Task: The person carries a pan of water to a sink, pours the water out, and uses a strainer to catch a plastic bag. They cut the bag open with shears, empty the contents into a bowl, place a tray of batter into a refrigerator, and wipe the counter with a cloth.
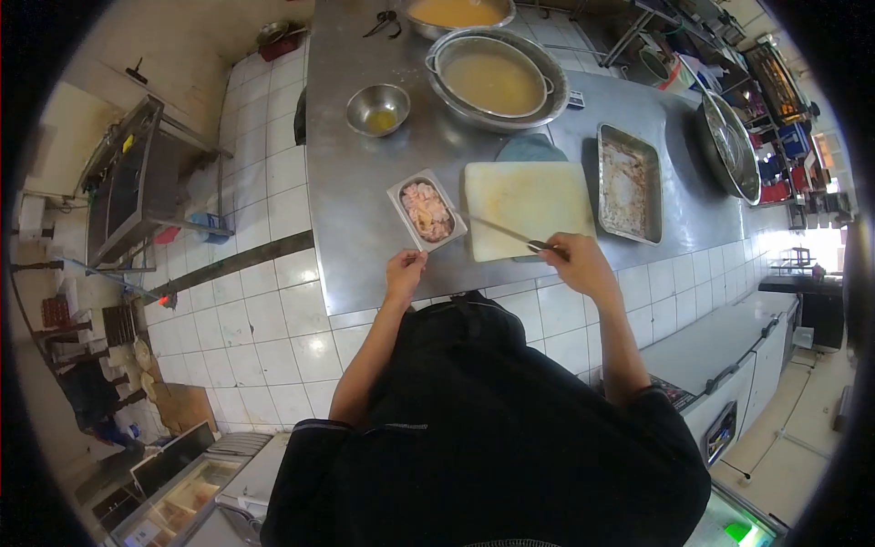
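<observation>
In my right hand [576,263] is a knife [501,229], gripped by its dark handle. Its blade lies low over the white cutting board [529,196], and the tip points left to a small steel food pan [447,239]. Pale pink raw meat pieces [427,210] fill much of that pan. My left hand [405,273] has its fingers closed at the pan's near rim. Under the far edge of the board shows a bluish-grey cloth [530,148].
To the right lies a soiled metal tray [629,187]. A steel bowl [378,110] with yellow liquid stands back left, near large basins [497,80] of cloudy liquid. Scissors [384,24] lie at the far edge. A big wok-like pan [729,150] is far right on the steel table [355,246].
</observation>
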### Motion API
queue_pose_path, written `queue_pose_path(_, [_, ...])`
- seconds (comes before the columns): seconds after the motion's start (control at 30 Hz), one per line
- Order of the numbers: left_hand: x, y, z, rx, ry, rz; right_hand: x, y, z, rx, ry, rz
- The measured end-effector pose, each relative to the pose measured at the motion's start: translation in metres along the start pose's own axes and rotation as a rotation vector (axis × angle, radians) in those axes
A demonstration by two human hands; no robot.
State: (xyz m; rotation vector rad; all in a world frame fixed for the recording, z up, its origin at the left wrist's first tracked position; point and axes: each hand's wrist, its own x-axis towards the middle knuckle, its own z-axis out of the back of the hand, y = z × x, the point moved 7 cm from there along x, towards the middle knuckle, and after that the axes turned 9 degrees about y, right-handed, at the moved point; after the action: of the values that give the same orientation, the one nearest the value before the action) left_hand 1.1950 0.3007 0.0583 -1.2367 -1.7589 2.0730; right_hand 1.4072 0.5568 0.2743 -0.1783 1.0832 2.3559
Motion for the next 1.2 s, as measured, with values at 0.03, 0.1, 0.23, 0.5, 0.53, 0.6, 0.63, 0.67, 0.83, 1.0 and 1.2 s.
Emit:
queue_pose_path(0.03, [0.000,0.000,0.000,0.018,-0.005,0.011,-0.001,-0.023,-0.001,0.042,-0.043,-0.011])
queue_pose_path(0.1, [-0.001,0.000,0.000,0.040,-0.006,0.024,0.006,-0.070,-0.018,0.062,-0.201,-0.020])
queue_pose_path(0.23, [0.004,0.001,-0.001,0.065,-0.008,0.021,0.032,-0.134,-0.073,0.036,-0.404,-0.178])
queue_pose_path(0.5, [0.007,-0.015,-0.013,-0.160,-0.129,-0.082,0.066,-0.121,-0.091,-0.181,-0.749,-0.107])
queue_pose_path(0.53, [0.008,-0.014,-0.013,-0.137,-0.137,-0.075,0.064,-0.112,-0.086,-0.268,-0.799,-0.098])
queue_pose_path(0.6, [0.012,-0.015,-0.012,-0.120,-0.129,-0.074,0.074,-0.093,-0.084,-0.193,-0.759,-0.030])
queue_pose_path(0.63, [0.010,-0.015,-0.010,-0.124,-0.113,-0.073,0.084,-0.090,-0.091,-0.033,-0.662,0.026])
queue_pose_path(0.67, [0.007,-0.013,-0.007,-0.127,-0.094,-0.069,0.093,-0.084,-0.099,0.126,-0.562,0.077])
queue_pose_path(0.83, [-0.027,-0.011,-0.009,-0.089,0.053,0.045,0.135,-0.045,-0.188,0.322,0.199,0.155])
queue_pose_path(1.0, [-0.048,-0.016,0.003,-0.090,0.114,0.069,0.127,-0.053,-0.230,0.705,0.400,0.051])
queue_pose_path(1.2, [-0.021,-0.006,0.020,0.045,0.282,-0.018,0.109,-0.032,-0.230,0.771,0.271,0.104])
